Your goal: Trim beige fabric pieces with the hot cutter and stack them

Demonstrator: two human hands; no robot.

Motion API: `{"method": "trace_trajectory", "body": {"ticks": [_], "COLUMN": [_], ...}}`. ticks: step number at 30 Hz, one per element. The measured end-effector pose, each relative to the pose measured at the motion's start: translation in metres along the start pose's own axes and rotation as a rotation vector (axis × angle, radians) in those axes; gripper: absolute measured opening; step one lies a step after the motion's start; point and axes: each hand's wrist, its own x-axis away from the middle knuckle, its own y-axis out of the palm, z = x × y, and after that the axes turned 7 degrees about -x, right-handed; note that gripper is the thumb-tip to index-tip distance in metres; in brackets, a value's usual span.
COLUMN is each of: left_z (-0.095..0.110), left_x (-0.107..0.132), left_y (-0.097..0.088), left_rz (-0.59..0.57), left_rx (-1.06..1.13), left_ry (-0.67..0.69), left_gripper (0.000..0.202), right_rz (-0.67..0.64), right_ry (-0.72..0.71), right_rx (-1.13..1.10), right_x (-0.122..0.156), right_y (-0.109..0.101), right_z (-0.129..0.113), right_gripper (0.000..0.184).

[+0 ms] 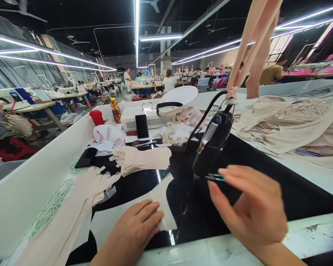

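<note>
My left hand [137, 225] lies with its fingers flat on a pale, curved-edge fabric piece [166, 192], pressing it against the black glossy tabletop [188, 225]. My right hand [252, 203] is raised to the right, slightly blurred, with small teal thread snips [217, 177] between thumb and fingers. The points of the snips face left. Just beyond them hangs a black handheld tool [215, 140] with a cable, tied up by beige fabric strips [251, 55]. Behind my left hand rests a stack of beige fabric pieces [144, 159].
Long beige fabric strips [69, 207] and pale green cord coils [51, 201] lie at the left. A phone [142, 126] leans against a white vented box [130, 116]. Beige fabric [288, 122] is heaped at the right. White side walls [44, 166] border the table.
</note>
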Motion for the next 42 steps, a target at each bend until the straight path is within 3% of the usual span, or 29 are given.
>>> {"method": "trace_trajectory", "body": {"ticks": [2,3,7,10,12,14,17,21,26,31,42], "left_z": [0.001,0.002,0.004,0.004,0.005,0.005,0.007,0.011,0.013,0.011,0.014], "left_x": [-0.003,-0.004,-0.008,-0.008,-0.008,-0.009,-0.010,-0.017,-0.022,-0.021,-0.022], "left_y": [-0.002,-0.002,-0.001,0.001,0.002,0.004,0.007,0.011,0.013,0.013,0.012], "left_rz": [-0.007,-0.006,-0.007,-0.012,-0.015,-0.011,0.031,0.102,0.047,0.010,0.005], "left_rx": [-0.001,-0.003,-0.023,-0.024,-0.023,-0.028,-0.041,0.004,0.051,0.121,0.146], "left_ry": [0.000,0.003,0.018,0.015,0.012,0.008,0.054,0.153,0.164,0.132,0.128], "left_gripper": [0.032,0.031,0.030,0.029,0.029,0.028,0.027,0.028,0.026,0.029,0.031], "right_rz": [0.191,0.218,0.073,0.022,0.047,0.065,0.041,0.013,0.028,0.090,0.075], "right_ry": [0.158,0.250,0.642,0.775,0.792,0.790,0.776,0.816,0.841,0.818,0.822], "right_rx": [-0.046,-0.091,-0.333,-0.450,-0.441,-0.403,-0.432,-0.678,-0.914,-0.949,-0.944], "right_x": [-0.007,-0.010,-0.019,-0.024,-0.027,-0.029,-0.028,-0.017,0.002,0.007,0.004], "right_y": [-0.001,0.001,0.018,0.030,0.036,0.038,0.037,0.032,0.035,0.043,0.046], "right_z": [0.008,0.013,0.026,0.028,0.025,0.020,0.006,-0.015,-0.037,-0.044,-0.045], "right_gripper": [0.066,0.074,0.099,0.074,0.049,0.039,0.041,0.043,0.046,0.046,0.045]}}
